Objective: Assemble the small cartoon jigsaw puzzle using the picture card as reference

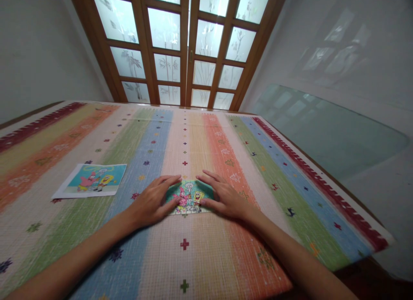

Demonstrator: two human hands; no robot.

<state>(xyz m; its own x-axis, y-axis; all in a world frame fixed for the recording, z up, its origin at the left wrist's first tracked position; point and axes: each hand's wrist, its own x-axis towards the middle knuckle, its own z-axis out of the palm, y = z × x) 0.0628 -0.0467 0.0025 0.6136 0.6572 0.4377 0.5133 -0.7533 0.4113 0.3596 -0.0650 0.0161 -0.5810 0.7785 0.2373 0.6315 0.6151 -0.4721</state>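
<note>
A small jigsaw puzzle (189, 197) with cartoon figures on a teal ground lies flat on the striped tablecloth, its pieces joined together. My left hand (158, 199) rests at its left side, fingers stretched and thumb on the puzzle's left part. From the right, my right hand (222, 194) lies along the other side, with fingers extended and its thumb at the yellow figure. Both hands cover the puzzle's side edges. Farther left lies a printed picture (97, 179) on white paper showing similar cartoon figures.
The striped tablecloth (183, 265) covers a wide table. Beyond its far edge stand wooden doors (187, 55) with frosted panes. At the right, a glass panel (322, 123) is by the white wall. The table's right edge runs diagonally toward the lower right.
</note>
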